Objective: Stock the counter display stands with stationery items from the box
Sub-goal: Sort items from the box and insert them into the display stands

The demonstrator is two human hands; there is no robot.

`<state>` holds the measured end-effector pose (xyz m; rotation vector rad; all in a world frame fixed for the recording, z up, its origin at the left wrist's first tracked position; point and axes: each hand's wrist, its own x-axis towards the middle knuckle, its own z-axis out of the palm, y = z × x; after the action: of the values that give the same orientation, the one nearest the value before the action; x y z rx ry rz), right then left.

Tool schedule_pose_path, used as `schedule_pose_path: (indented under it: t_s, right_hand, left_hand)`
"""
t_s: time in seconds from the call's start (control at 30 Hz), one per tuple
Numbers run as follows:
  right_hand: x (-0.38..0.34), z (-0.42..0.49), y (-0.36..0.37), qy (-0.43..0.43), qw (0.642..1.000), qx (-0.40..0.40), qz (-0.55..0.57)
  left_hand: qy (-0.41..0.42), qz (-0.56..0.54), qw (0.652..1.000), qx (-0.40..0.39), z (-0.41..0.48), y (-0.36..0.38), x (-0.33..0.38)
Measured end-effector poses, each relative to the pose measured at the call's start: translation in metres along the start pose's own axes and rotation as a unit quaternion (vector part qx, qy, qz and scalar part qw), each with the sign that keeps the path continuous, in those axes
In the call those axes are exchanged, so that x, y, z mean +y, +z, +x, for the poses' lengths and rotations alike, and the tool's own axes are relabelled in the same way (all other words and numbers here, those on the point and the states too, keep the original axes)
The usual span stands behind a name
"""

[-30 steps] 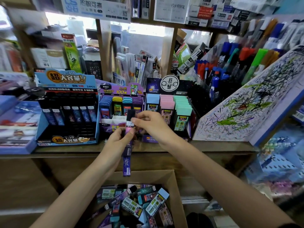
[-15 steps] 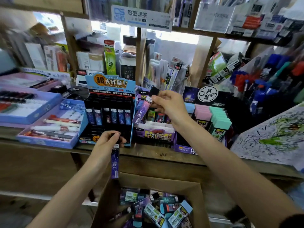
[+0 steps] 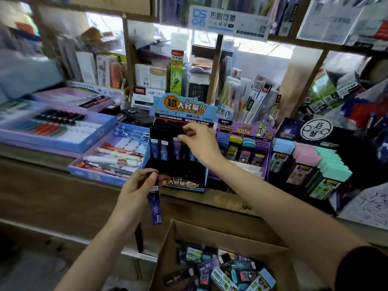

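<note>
The right hand [image 3: 197,141] pinches a dark-capped case [image 3: 181,131] at the blue display stand [image 3: 184,108], apparently seating it in a slot; the left hand [image 3: 134,192] grips a spare purple case [image 3: 155,206] ready near the box [image 3: 165,253]

Brown matt cardboard box [image 3: 168,244], worn wooden counter [image 3: 52,198], printed glossy card display stand [image 3: 184,106], shiny plastic purple lead case [image 3: 155,206] in left hand.

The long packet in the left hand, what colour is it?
Dark purple packet with a white label; head view.
</note>
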<state>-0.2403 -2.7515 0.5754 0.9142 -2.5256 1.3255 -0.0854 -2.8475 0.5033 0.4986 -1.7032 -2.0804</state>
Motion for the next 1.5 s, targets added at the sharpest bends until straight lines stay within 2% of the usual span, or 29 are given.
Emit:
schedule_pose_path:
  t_s: [0.3, 0.47, 0.5, 0.57, 0.67, 0.83, 0.9, 0.97, 1.07, 1.17, 1.23, 1.27, 1.5]
  right_hand:
    - [0.008, 0.002, 0.017, 0.055, 0.998, -0.023, 0.013]
    - [0.002, -0.005, 0.007, 0.023, 0.987, -0.086, -0.137]
    - [0.001, -0.012, 0.004, 0.013, 0.989, -0.085, -0.123]
    - [-0.003, -0.030, -0.001, 0.013, 0.994, -0.106, -0.004]
    - [-0.008, -0.053, -0.005, 0.017, 0.976, -0.166, 0.139]
    - [-0.011, -0.060, -0.007, 0.024, 0.979, -0.132, 0.155]
    - [-0.009, -0.055, -0.013, 0.012, 0.982, -0.122, 0.141]
    - [-0.005, -0.044, -0.023, 0.011, 0.989, -0.074, 0.127]
    - [0.007, -0.026, -0.034, 0.030, 0.994, 0.002, 0.104]
    - [0.016, -0.014, -0.029, 0.052, 0.993, 0.015, 0.103]
    - [0.020, -0.012, -0.019, 0.057, 0.994, 0.007, 0.098]
    - [0.022, -0.013, -0.014, 0.054, 0.994, 0.001, 0.091]
    - [0.027, -0.015, 0.000, 0.003, 1.000, -0.013, 0.027]
  left_hand:
    - [0.000, -0.067, 0.998, 0.004, 0.009, -0.011, 0.000]
    - [0.011, -0.092, 0.996, 0.000, 0.016, -0.003, 0.010]
    - [0.012, -0.103, 0.995, -0.003, 0.018, -0.001, 0.013]
    - [0.018, -0.117, 0.993, -0.013, 0.022, 0.004, 0.019]
    - [0.023, -0.126, 0.991, -0.030, 0.029, 0.013, 0.028]
    - [0.048, -0.102, 0.992, -0.055, 0.033, 0.029, 0.038]
    - [0.094, -0.038, 0.994, -0.039, 0.036, 0.028, 0.038]
    - [0.162, 0.103, 0.981, -0.022, 0.042, 0.018, 0.035]
    - [0.222, 0.349, 0.910, -0.020, 0.049, -0.004, 0.014]
    - [0.238, 0.468, 0.847, -0.085, 0.051, -0.016, -0.013]
    - [0.258, 0.545, 0.793, -0.090, 0.050, -0.018, -0.025]
    - [0.267, 0.564, 0.778, -0.079, 0.049, -0.018, -0.029]
    - [0.274, 0.550, 0.788, -0.028, 0.050, -0.013, -0.031]
